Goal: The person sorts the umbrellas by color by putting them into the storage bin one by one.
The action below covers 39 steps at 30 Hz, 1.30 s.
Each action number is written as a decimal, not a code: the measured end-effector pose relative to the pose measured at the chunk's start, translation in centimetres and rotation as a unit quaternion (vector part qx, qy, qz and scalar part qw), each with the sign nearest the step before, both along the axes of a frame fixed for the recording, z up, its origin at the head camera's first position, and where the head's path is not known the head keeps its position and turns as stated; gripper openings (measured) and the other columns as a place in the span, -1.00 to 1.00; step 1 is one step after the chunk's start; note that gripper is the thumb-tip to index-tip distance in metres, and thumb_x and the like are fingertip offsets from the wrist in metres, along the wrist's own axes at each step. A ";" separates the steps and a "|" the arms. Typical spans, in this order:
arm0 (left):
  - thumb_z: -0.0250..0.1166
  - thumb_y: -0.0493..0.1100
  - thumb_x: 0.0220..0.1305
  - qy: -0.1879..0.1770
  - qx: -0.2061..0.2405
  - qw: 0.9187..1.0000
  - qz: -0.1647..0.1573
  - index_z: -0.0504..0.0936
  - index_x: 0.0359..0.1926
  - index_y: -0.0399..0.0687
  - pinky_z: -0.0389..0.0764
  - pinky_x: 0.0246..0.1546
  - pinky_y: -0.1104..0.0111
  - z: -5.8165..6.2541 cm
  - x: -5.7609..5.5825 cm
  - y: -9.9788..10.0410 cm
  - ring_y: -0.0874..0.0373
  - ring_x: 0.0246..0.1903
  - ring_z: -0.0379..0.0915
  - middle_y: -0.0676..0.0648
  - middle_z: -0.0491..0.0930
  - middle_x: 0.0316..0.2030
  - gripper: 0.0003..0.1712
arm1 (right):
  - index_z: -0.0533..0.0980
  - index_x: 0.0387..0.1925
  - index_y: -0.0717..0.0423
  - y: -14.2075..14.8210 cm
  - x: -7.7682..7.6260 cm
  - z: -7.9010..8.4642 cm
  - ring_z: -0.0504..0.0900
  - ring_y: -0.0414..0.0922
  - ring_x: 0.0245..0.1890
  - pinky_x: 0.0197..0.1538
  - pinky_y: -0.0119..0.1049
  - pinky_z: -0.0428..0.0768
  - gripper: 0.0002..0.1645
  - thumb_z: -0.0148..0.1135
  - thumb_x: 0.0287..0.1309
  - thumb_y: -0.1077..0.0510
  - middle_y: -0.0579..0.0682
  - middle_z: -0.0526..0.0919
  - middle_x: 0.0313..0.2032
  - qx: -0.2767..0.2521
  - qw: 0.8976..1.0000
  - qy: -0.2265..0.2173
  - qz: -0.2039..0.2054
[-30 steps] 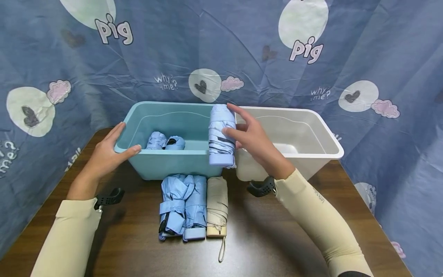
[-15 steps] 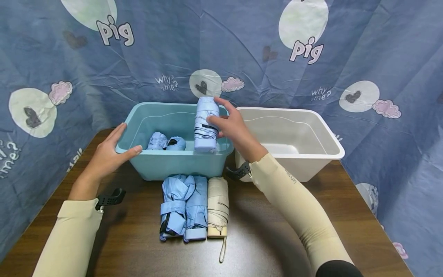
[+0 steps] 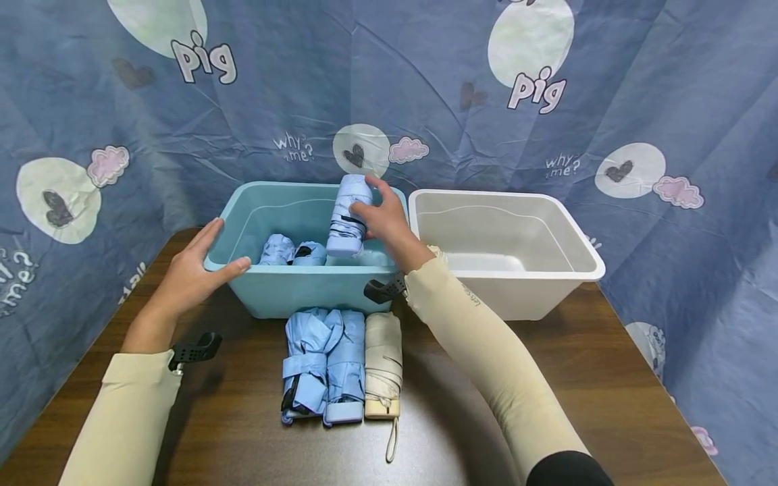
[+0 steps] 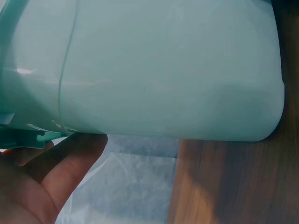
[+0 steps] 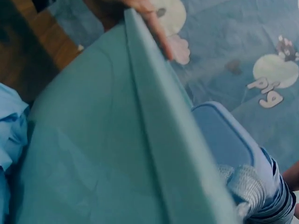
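Note:
My right hand [image 3: 392, 223] grips a folded light-blue umbrella [image 3: 348, 216] above the right part of the blue-green bin [image 3: 316, 291]. The umbrella stands nearly upright, slightly tilted, its flat handle end [image 5: 222, 130] downward and close behind the front rim in the right wrist view. My left hand [image 3: 185, 280] rests on the bin's left front corner, thumb on the front rim and straight fingers along the left side. Inside, toward the left, two folded blue umbrellas [image 3: 277, 250] show only their upper parts; the front wall hides the rest.
A white bin [image 3: 510, 297] stands right beside the blue-green one. In front on the wooden table [image 3: 243, 418] lie two folded blue umbrellas [image 3: 305, 364] and a beige umbrella [image 3: 383, 358] with a wrist loop. A printed blue curtain [image 3: 413, 81] hangs behind the bins.
My right hand has carried the umbrella leftward, from the gap between the bins to over the blue-green bin, and tilted it slightly. My left hand has stayed on the bin corner.

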<state>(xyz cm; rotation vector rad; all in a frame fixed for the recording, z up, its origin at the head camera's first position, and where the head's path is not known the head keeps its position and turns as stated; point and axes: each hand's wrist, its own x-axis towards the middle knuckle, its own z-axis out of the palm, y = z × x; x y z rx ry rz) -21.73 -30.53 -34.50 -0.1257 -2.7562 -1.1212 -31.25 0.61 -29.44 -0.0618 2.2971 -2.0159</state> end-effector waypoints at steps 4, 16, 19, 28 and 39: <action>0.27 0.19 0.21 0.000 -0.002 1.000 -0.001 -0.19 0.54 0.09 0.06 0.19 -0.35 0.0 0.0 0.1 -0.34 0.40 -0.12 -0.08 -0.23 0.52 0.09 | 0.29 0.37 -0.25 -0.4 -0.3 -0.7 0.50 -0.05 -0.15 -0.45 -0.24 0.57 -0.23 0.27 0.15 0.23 0.09 0.36 0.20 0.015 1.000 -0.002 0.001; 0.28 0.18 0.21 0.000 0.000 1.000 0.002 -0.19 0.54 0.11 0.06 0.18 -0.37 0.2 -0.1 0.0 -0.36 0.39 -0.11 -0.08 -0.24 0.52 0.09 | 0.25 0.37 -0.30 -0.8 -0.4 -1.3 0.51 -0.04 -0.20 -0.51 -0.28 0.51 -0.25 0.23 0.18 0.19 0.06 0.42 0.09 0.072 0.997 -0.006 0.006; 0.28 0.19 0.21 -0.004 0.001 1.000 0.005 -0.21 0.54 0.12 0.07 0.17 -0.37 0.2 -0.1 0.1 -0.37 0.39 -0.11 -0.09 -0.25 0.52 0.09 | 0.25 0.37 -0.29 -0.7 -0.5 -1.3 0.53 -0.01 -0.17 -0.44 -0.26 0.57 -0.26 0.23 0.21 0.19 0.07 0.39 0.15 0.083 0.996 -0.021 0.016; 0.28 0.20 0.21 -0.010 0.001 1.000 0.010 -0.22 0.54 0.16 0.08 0.15 -0.39 0.0 0.0 0.3 -0.39 0.38 -0.11 -0.10 -0.26 0.52 0.10 | 0.23 0.39 -0.29 -0.7 -0.5 -1.6 0.56 0.03 -0.10 -0.23 -0.09 0.66 -0.24 0.24 0.22 0.20 0.11 0.38 0.19 0.139 0.987 -0.063 0.039; 0.28 0.21 0.20 -0.008 -0.002 1.000 0.015 -0.23 0.54 0.19 0.09 0.13 -0.40 -0.2 0.0 0.4 -0.41 0.37 -0.11 -0.11 -0.26 0.52 0.10 | 0.24 0.38 -0.25 -0.6 -0.5 -1.8 0.48 0.04 0.03 -0.07 -0.01 0.61 -0.27 0.23 0.24 0.19 0.10 0.34 0.26 0.190 0.976 -0.087 0.052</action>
